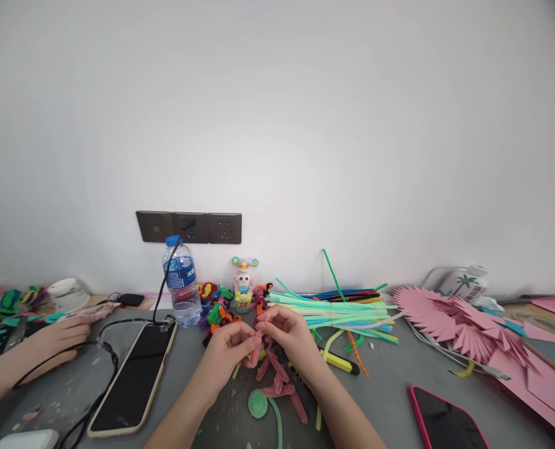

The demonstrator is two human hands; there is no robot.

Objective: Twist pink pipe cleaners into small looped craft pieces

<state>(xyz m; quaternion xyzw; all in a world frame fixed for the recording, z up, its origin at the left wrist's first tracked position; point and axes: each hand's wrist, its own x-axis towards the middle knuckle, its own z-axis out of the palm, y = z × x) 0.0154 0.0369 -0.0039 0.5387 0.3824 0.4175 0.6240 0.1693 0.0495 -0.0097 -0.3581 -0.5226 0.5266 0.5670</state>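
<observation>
The pink pipe cleaner piece (257, 350) sits dead centre of the grey table (380, 399), pinched between both hands. The left hand (228, 352) grips it from 9 o'clock with fingers curled tight, and the right hand (289, 333) clamps its top end from 1 o'clock. More pink pieces (282, 380) lie just under at 6, next to a green coil (257, 403). A pipe cleaner bundle (343, 312) is at 2 o'clock, a water bottle (181, 290) at 10, and a phone (135, 377) at 8. Someone else's hand (60, 340) rests far off at 9.
</observation>
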